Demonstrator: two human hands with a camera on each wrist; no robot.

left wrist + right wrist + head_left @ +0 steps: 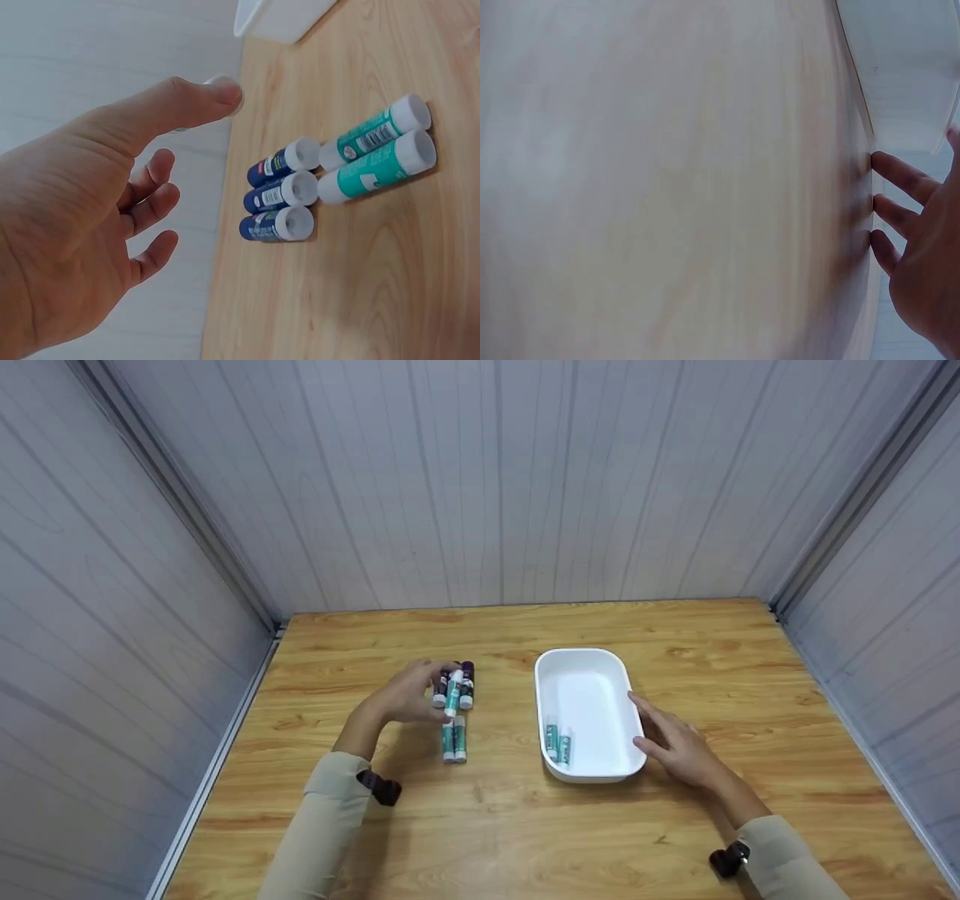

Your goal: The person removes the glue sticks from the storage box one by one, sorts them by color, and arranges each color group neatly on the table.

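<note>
Left hand (409,695) pinches one teal glue stick (453,694) between thumb and fingertips, lifted above cluster of glue sticks (454,712) on wooden table (480,825). Cluster: three blue sticks (279,201), two teal sticks (375,154) lying side by side. White tray (600,769) at 3 o'clock from cluster, two teal sticks (559,744) inside. Right hand (679,746), fingers straight and spread, rests against tray's 3 o'clock wall.

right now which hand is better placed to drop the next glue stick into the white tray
Left. The left hand already pinches a teal glue stick above the group; the right hand rests against the white tray.
</note>
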